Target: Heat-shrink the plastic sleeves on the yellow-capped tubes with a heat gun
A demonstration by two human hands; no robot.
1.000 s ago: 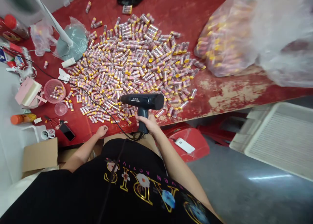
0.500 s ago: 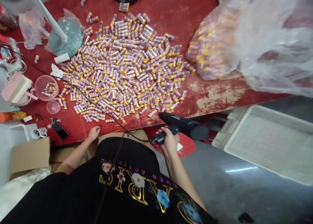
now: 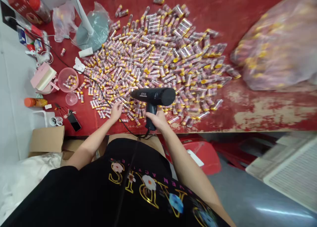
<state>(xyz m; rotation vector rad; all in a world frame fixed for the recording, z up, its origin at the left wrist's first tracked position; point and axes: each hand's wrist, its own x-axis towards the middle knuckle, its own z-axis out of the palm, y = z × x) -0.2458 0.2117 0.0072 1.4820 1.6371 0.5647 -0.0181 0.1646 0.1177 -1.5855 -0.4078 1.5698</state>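
A black hair dryer [image 3: 155,96] is held by its handle in my right hand [image 3: 158,119], fingers wrapped round it. Its nozzle points left over the pile, and its cord hangs down against my shirt. My left hand [image 3: 116,111] is at the front edge of the pile with fingers curled together; whether a tube is between them is too small to make out. Below and beyond both hands spreads a large heap of small clear tubes [image 3: 148,65] with yellow ends and pinkish contents. Several lie side by side in wrapped packs.
A pink basket [image 3: 59,80] holding some tubes stands left, with a small clear cup [image 3: 71,98], phone [image 3: 74,122] and mug [image 3: 55,121] nearby. A lamp base [image 3: 92,30] is behind. On the right are a filled plastic bag [image 3: 277,48], a red stool [image 3: 208,154] and a pale crate [image 3: 292,174].
My right hand has lifted the hair dryer from the table's front edge to over the pile, turning its nozzle left. My left hand has moved forward and right to the tubes. The view has shifted.
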